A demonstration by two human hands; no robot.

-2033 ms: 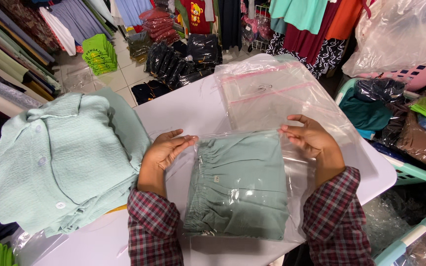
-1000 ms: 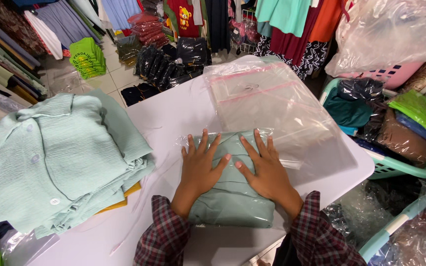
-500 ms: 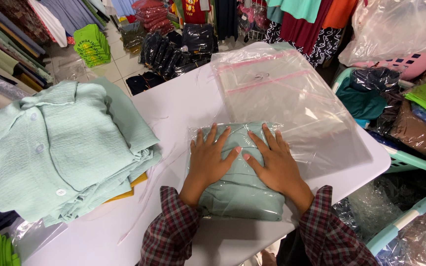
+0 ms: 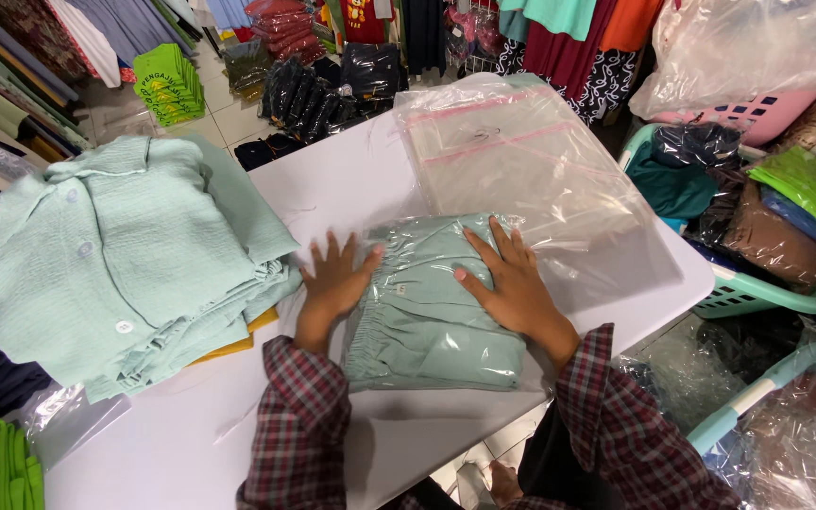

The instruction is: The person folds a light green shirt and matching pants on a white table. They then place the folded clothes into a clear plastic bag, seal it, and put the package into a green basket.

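Across the white table (image 4: 351, 189) lay a stack of mint-green buttoned shirts (image 4: 134, 255) at the left and a pile of empty clear plastic bags (image 4: 540, 170) at the far right. Between them, near the front edge, sat the folded mint-green garment in a clear bag (image 4: 432, 312). Both hands pressed flat, fingers spread, gripping nothing — the right hand (image 4: 512, 283) lay on top of the bagged garment, the left hand (image 4: 337, 279) against its left edge, half on the table
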